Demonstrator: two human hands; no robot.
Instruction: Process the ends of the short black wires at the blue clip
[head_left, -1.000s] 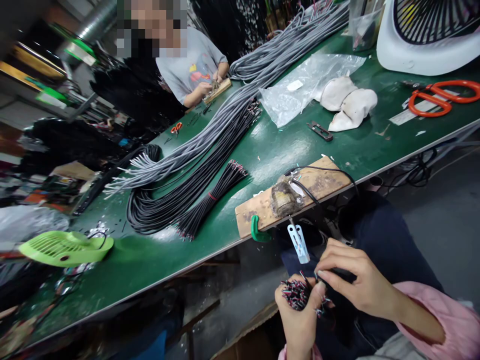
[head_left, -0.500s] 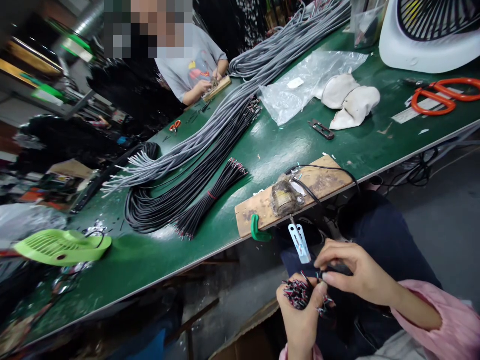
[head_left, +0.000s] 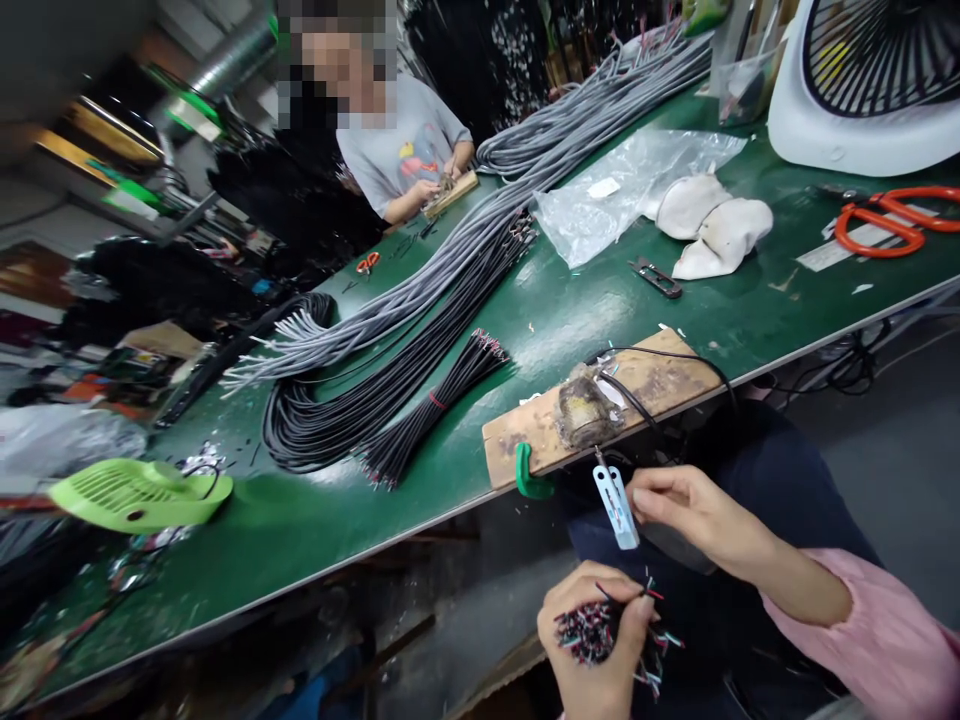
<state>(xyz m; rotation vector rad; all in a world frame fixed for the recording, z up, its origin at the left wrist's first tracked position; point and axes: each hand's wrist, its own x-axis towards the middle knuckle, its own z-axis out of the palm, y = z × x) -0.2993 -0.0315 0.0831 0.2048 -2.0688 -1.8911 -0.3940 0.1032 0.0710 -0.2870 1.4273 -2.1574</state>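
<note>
My left hand (head_left: 592,640) is closed around a bundle of thin black cables (head_left: 585,632), whose cut ends show red, white and black wire tips. One cable with bared coloured wires sticks out between the thumb and forefinger. My right hand (head_left: 694,510) has its fingers pinched together beside a light-blue plastic clip (head_left: 616,508); anything between the fingertips is hidden. The clip hangs from a metal tip on a taped lump-like device (head_left: 589,408), fixed on a wooden board (head_left: 517,430) at the table edge.
A green hook-shaped clamp (head_left: 529,472) grips the board. On the green table (head_left: 300,540) lie a tied black cable bundle (head_left: 435,405), long grey cables (head_left: 420,290), snips (head_left: 656,278), orange-handled scissors (head_left: 877,235), white gloves (head_left: 724,235) and a fan (head_left: 795,120). Another person (head_left: 405,140) works across the table.
My right hand has left the cable ends at my left hand and moved up beside the light-blue clip. The left hand still holds the bundle, a little lower. The whole view has shifted slightly.
</note>
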